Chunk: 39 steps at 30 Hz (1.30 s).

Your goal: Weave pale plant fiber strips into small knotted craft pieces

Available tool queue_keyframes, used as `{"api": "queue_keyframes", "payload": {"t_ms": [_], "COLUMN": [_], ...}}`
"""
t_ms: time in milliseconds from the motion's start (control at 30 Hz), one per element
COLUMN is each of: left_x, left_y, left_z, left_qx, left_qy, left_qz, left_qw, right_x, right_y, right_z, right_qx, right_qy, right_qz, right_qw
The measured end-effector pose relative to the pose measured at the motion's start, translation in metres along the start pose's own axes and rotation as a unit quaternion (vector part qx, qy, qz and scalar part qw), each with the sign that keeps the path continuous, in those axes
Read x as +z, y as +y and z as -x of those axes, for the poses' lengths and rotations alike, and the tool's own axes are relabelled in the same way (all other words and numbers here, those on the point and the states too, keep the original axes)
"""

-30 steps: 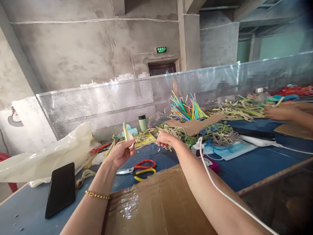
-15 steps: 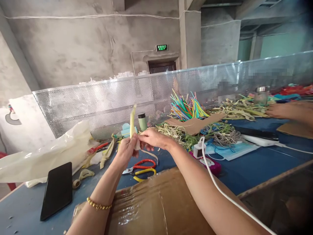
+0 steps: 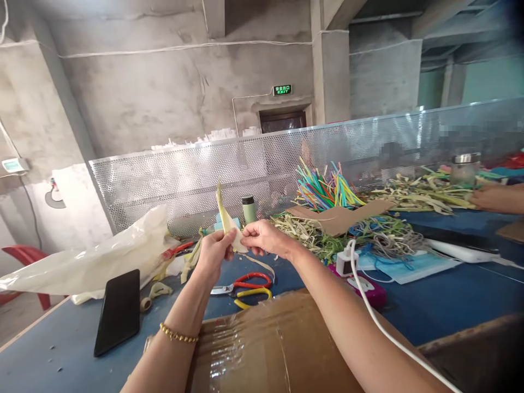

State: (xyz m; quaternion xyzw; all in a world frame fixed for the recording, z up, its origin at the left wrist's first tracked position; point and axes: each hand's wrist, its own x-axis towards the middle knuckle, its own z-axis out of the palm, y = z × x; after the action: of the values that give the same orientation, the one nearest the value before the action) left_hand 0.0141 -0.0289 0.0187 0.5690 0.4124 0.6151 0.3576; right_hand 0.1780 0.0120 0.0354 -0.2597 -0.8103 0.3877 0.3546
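Note:
My left hand (image 3: pixel 215 250) pinches a pale yellow-green, husk-like strip (image 3: pixel 223 214) between thumb and fingers. The strip's narrow tip points upward, and its lower part fans out into a wider, whitish piece. At the right edge of that wider part, my right hand (image 3: pixel 264 238) is closed, its thumb and fingertips pressed together on the strip. Both hands are above the table, close together. Below them lie scissors (image 3: pixel 221 290) with a red loop handle, and a yellow loop handle (image 3: pixel 254 293) beside it. A thin pale strip (image 3: pixel 262 261) curls on the table under my right hand.
A taped cardboard box (image 3: pixel 266 344) sits between my forearms. Left are a black phone (image 3: pixel 118 311) and plastic sheeting (image 3: pixel 123 254). Right are colourful stems (image 3: pixel 323 188), dried strips (image 3: pixel 426 191), a charger (image 3: pixel 347 262) with a white cable, and another person's hand (image 3: pixel 497 197).
The camera view has shifted, so the scene sits further right and slightly lower. The held strip now shows a wider, spread lower part between my hands.

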Motion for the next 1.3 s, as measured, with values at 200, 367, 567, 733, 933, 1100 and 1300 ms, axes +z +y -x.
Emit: {"api": "queue_keyframes", "payload": {"t_ms": [200,367,567,733,933,1100,1300], "left_x": [-0.0041,-0.0004,-0.0018,-0.0002,-0.0008,-0.0006,-0.0028], "left_y": [0.0021,0.0002,0.0,0.0006,0.0055,0.0063,-0.0007], "left_z": [-0.0025,-0.0014,-0.0025,-0.0011,0.0024,0.003,-0.0009], "left_qx": [-0.045,-0.002,0.031,0.037,0.036,0.036,0.036], "left_qy": [-0.043,-0.057,-0.034,-0.046,-0.066,-0.067,-0.061], "left_qz": [0.049,-0.028,-0.038,-0.079,-0.091,-0.12,-0.161], "left_qw": [0.997,0.998,0.998,0.995,0.993,0.99,0.984], "right_x": [0.0023,0.0026,0.0009,0.0021,0.0019,0.0023,0.006], "right_y": [-0.0057,0.0001,-0.0014,-0.0034,-0.0058,-0.0053,-0.0007], "right_z": [0.0003,-0.0038,-0.0022,-0.0004,0.0026,0.0023,-0.0015], "right_qx": [-0.019,0.001,0.014,0.02,0.022,0.028,0.014], "right_qy": [0.043,0.092,0.063,0.061,0.055,0.063,0.101], "right_qz": [-0.014,0.002,0.01,0.029,0.038,0.063,0.107], "right_qw": [0.999,0.996,0.998,0.998,0.998,0.996,0.989]}}
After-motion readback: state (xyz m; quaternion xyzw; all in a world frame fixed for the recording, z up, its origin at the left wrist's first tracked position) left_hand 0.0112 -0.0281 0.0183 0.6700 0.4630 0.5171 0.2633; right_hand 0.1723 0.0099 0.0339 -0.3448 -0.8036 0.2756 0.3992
